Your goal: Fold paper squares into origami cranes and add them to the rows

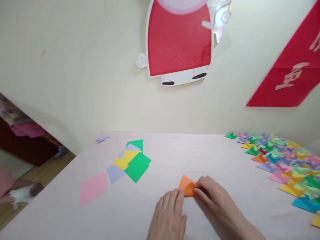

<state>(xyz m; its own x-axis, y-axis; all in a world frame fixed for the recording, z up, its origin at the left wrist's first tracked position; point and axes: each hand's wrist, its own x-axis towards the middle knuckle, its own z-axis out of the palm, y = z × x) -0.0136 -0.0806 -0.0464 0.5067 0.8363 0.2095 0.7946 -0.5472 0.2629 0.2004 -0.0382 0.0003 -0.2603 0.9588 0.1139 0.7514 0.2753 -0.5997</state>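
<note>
Hands on orange paper, left flat, right pinched, between sheets and folded shapes.

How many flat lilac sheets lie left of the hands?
2 visible: the farther lilac sheet, just beyond yellow paper; the nearer lilac sheet, beside green paper. More may be hidden under overlaps.

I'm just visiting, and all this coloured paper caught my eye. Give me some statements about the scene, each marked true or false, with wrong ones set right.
1. The left hand and right hand both touch the orange paper. True.
2. A pink sheet lies on the table, left of a green sheet. True.
3. The right hand holds scissors. False: it is at the orange paper.
4. Only flat sheets lie on the table's right side. False: folded paper figures lie there.
</note>
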